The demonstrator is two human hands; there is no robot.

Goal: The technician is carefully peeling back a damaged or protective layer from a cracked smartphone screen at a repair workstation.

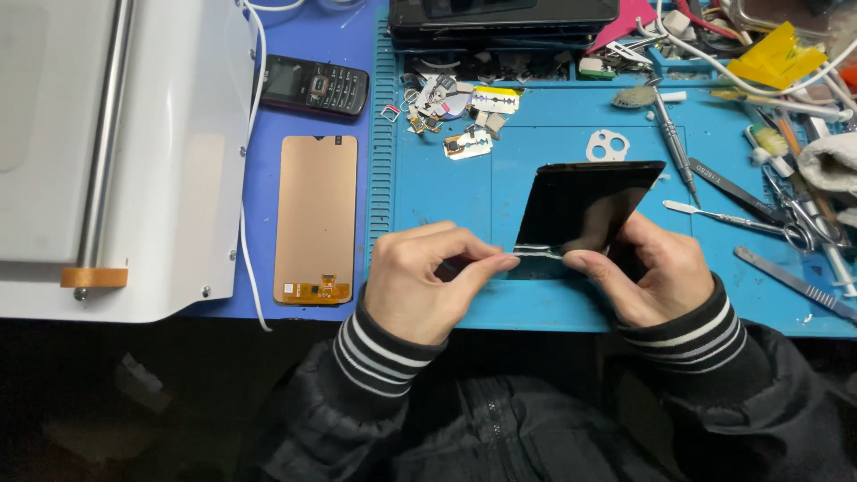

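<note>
The glossy black phone screen [589,210] is held tilted above the near edge of the blue ribbed work mat [446,205], tools crowding the right and bare mat to the left. The left hand [428,281] pinches a thin silvery strip [536,253] along the screen's lower edge. The right hand [647,272] grips the same edge, fingers curled.

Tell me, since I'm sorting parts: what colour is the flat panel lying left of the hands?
Copper-orange, the panel lies on the blue surface; head view shows it.

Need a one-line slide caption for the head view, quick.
Both hands, left hand and right hand, pinch the near edge of a black phone screen over a blue work mat.
</note>
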